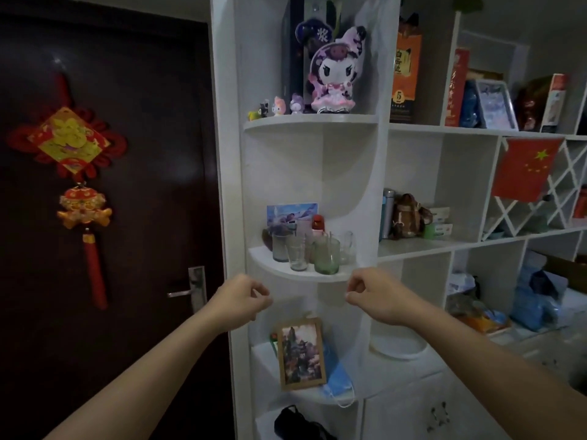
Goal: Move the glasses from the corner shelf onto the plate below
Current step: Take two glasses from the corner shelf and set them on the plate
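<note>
- Both hands hover empty, fingers loosely curled: left hand (244,298), right hand (371,296).
- Just above and between them, the glasses (313,250) cluster on the corner shelf (279,273): clear tumblers, one green-tinted.
- Below the right hand lies the white plate (398,346), bare.

A red knot ornament (67,143) is hung on the dark door (152,154). A plush doll (333,71) is set on the upper shelf, and a framed picture (301,354) is propped beside a blue face mask (338,384) lower down. A red flag (525,168) is displayed at the right.
</note>
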Demonstrator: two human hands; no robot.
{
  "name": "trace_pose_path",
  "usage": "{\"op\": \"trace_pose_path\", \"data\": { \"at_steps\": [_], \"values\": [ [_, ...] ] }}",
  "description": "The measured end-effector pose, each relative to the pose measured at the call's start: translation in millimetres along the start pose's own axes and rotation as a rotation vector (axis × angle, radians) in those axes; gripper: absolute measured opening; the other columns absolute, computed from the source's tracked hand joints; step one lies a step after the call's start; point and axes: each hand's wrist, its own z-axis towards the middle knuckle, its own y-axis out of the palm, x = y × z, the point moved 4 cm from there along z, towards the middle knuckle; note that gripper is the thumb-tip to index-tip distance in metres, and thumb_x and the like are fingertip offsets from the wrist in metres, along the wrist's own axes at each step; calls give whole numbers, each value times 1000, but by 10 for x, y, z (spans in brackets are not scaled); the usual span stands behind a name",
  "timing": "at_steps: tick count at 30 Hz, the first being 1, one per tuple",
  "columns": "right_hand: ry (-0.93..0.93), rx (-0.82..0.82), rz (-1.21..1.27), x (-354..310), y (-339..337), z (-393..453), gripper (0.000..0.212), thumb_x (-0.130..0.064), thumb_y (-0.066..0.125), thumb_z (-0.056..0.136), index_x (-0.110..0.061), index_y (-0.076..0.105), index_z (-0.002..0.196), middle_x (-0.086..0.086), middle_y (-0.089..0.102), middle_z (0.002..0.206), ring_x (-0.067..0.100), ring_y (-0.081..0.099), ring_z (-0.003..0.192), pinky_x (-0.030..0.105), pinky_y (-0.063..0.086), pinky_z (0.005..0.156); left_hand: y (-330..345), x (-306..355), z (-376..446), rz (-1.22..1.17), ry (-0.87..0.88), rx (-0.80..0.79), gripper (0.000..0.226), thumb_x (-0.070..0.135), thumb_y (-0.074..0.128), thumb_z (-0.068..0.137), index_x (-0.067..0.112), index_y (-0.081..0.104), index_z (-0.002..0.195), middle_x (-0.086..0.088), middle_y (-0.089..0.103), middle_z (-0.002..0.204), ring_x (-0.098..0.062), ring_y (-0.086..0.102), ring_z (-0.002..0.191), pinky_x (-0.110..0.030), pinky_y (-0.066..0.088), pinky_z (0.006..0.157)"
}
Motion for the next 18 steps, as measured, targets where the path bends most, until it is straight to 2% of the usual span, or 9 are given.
{"op": "trace_pose_path", "data": {
  "at_steps": [3,5,7,9,11,14,18],
  "values": [
    [43,65,-36,75,163,387,7,-34,63,87,-30,57,85,-7,65,87,14,61,80,38,56,76,69,-115,519,-88,-9,24,28,31,66,91,13,70,112,0,73,81,-13,71,73,-29,58,71],
    [80,102,-22,116,253,653,14,-37,63,84,-29,57,93,-4,66,94,16,61,83,38,55,76,105,-191,860,-121,-5,42,34,32,67,90,13,67,119,0,72,82,-13,70,76,-30,57,71],
    [125,159,38,156,321,907,29,-39,66,83,-26,56,107,-2,66,103,17,61,87,35,53,75,147,-265,1182,-132,8,46,46,35,70,88,14,60,129,-1,71,94,-15,69,84,-30,53,72],
    [170,228,93,214,381,1124,49,-41,71,81,-23,49,120,1,65,112,18,60,89,34,50,75,205,-321,1456,-185,10,64,59,35,73,86,16,52,137,-6,67,115,-19,66,96,-32,53,79],
    [225,269,132,284,456,1304,68,-45,75,78,-20,41,130,6,61,123,22,60,97,35,50,80,274,-349,1652,-261,22,111,70,34,77,83,16,47,143,-8,61,128,-21,64,101,-36,55,83],
    [299,301,166,411,569,1528,86,-51,77,72,-16,35,138,9,56,134,29,59,113,40,50,92,408,-357,1878,-317,42,182,77,36,83,76,17,47,141,-4,62,124,-21,64,103,-37,57,83],
    [363,364,248,524,726,1742,98,-50,79,69,-15,28,145,9,53,139,31,54,121,42,49,98,555,-330,2061,-410,26,286,84,44,88,65,22,47,135,7,60,106,-14,64,96,-36,59,82]
  ]
}}
